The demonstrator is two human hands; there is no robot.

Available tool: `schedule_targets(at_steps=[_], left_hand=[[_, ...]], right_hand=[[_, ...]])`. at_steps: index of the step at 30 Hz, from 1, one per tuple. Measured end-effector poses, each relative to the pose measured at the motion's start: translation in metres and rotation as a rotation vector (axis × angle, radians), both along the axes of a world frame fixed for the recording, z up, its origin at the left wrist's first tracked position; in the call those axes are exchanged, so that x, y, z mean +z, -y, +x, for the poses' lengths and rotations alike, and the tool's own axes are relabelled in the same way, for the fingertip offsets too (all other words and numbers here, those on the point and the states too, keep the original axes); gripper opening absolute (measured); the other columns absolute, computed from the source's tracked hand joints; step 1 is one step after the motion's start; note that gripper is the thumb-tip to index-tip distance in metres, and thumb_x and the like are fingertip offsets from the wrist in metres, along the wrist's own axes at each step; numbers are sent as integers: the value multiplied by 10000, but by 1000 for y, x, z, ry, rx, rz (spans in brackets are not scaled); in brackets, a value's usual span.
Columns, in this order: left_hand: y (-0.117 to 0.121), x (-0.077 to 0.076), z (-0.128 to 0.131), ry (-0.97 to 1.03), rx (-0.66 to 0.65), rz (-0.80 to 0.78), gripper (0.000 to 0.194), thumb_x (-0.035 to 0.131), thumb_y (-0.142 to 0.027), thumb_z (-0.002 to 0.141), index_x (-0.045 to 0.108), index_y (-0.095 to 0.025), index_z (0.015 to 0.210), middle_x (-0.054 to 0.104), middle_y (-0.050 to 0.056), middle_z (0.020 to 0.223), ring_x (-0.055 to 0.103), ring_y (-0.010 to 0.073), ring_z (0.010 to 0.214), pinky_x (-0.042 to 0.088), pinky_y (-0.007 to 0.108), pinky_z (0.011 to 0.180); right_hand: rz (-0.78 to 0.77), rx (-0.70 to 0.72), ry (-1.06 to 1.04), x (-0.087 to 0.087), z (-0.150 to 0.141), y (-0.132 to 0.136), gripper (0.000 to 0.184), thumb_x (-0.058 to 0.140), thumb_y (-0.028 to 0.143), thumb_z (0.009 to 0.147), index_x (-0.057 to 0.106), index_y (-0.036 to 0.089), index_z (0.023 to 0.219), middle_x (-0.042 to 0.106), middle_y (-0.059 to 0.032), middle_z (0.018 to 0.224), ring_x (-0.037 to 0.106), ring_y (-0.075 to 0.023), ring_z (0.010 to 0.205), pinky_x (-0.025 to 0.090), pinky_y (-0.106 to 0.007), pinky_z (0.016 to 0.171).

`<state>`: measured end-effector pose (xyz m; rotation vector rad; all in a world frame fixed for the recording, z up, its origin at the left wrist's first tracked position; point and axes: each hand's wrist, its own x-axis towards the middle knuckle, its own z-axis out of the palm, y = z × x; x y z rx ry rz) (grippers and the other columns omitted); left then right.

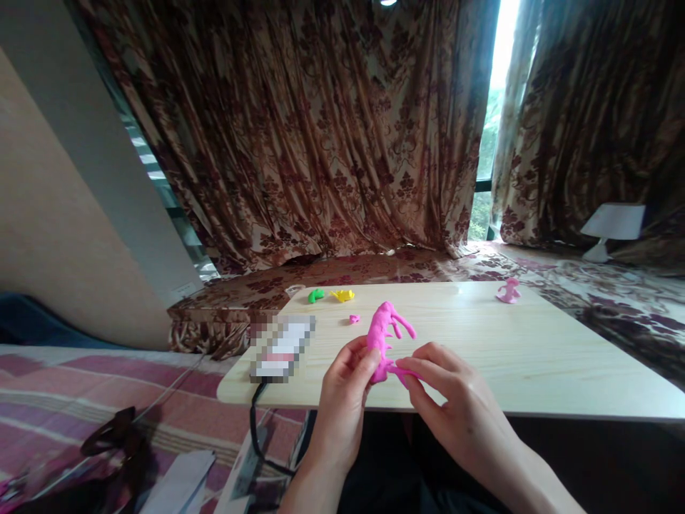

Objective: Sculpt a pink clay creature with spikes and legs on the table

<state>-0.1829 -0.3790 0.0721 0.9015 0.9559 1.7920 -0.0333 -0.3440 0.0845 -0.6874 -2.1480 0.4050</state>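
A pink modelling-clay figure (381, 332) with a long body and several thin limbs is held up above the front part of the table. My left hand (347, 385) is closed round its lower body, thumb on the near side. Thumb and fingers of my right hand (447, 382) pinch a thin pink strand at the figure's lower end. A small pink clay piece (354, 319) lies on the table just beyond my left hand. Farther back are a green clay lump (315, 295) and a yellow clay piece (343, 295).
The pale wooden table (481, 343) carries a pixelated phone-like device (283, 348) with a black cable (253, 421) at left. A light pink figurine (509, 290) stands at the back right. Beyond are a white lamp (613, 223) and patterned curtains (321, 143); a striped bed (176, 400) lies left.
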Motion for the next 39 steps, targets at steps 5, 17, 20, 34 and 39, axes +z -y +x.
schedule_targets(at_steps=[5, 17, 20, 34, 39], left_hand=[[-1, -1, 1, -15, 2, 9, 205, 624, -268, 804, 612, -194, 994, 640, 28, 929, 574, 133, 806, 442, 238, 734], [0, 1, 15, -16, 76, -12, 276, 640, -302, 784, 587, -184, 1028, 660, 16, 868, 588, 118, 746, 439, 217, 692], [-2, -8, 14, -16, 85, -5, 314, 630, -294, 802, 529, -199, 1084, 647, 2, 830, 580, 100, 707, 437, 215, 684], [-3, -9, 19, 109, 77, -11, 223, 619, -273, 820, 488, -211, 988, 579, -28, 790, 573, 87, 707, 442, 190, 629], [1, -5, 22, 38, 44, -5, 178, 573, -316, 846, 531, -193, 967, 593, -8, 839, 563, 94, 734, 452, 205, 663]], right_hand=[[32, -21, 25, 1, -3, 3, 267, 505, 100, 829, 655, 254, 987, 608, -46, 898, 567, -199, 812, 463, -323, 736], [-9, -4, -6, -1, -2, 1, 161, 523, 218, 888, 657, 263, 964, 596, -34, 903, 560, -183, 819, 442, -304, 735], [18, -28, -6, -1, -3, 2, 152, 530, 219, 884, 669, 253, 935, 592, -38, 891, 551, -184, 803, 435, -308, 727], [113, -75, 31, -2, -1, 2, 320, 605, 147, 807, 595, 241, 1113, 599, -51, 1027, 536, -225, 901, 436, -367, 786], [108, -59, 17, -4, -1, 0, 241, 584, 132, 824, 618, 249, 1032, 597, -39, 1042, 538, -220, 925, 424, -368, 819]])
